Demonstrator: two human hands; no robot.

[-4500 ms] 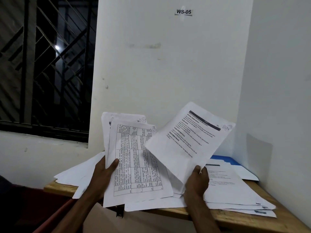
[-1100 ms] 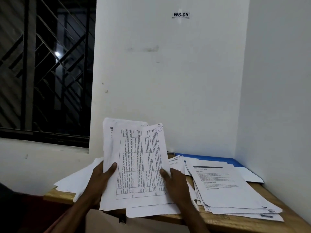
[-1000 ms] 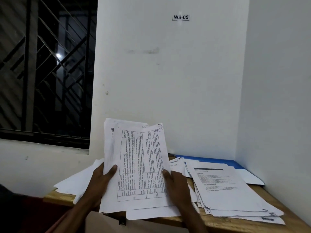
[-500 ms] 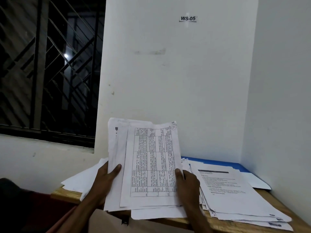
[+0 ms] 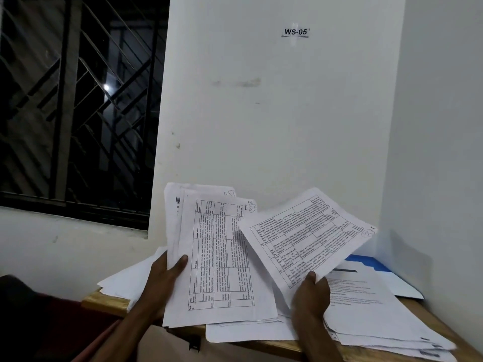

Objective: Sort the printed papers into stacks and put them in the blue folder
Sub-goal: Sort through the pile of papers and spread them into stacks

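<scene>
Above the tabletop's near edge: a sheaf of white printed papers [image 5: 222, 257], a ruled table on its front page, is held nearly upright, its lower edge hanging past the front of the light wooden tabletop [image 5: 104, 300].
Left grip [image 5: 162, 280]: closed on the sheaf's left edge, with the thumb laid across the front page and the fingers hidden behind.
Right grip [image 5: 311, 296]: closed on the lower corner of a single white sheet printed with a table [image 5: 308, 236], thumb on top. The sheet is raised off the tabletop and tilted to the right, and its left corner overlaps the sheaf's right edge.
Right-hand pile: a fanned pile of white printed pages [image 5: 366, 309] lies flat on the right part of the tabletop, under and beside the right grip.
Blue folder: a flat blue folder [image 5: 366, 259] lies at the back right corner by the wall, mostly covered by the pile, with only a strip of blue seen.
Left-hand sheets: loose white sheets [image 5: 128, 280] are spread flat behind the left grip.
Surroundings: a small label printed "WS-05" [image 5: 295, 32] is fixed high on the white wall [image 5: 261, 126], and a dark window with a metal grille [image 5: 78, 113] is seen at the left.
</scene>
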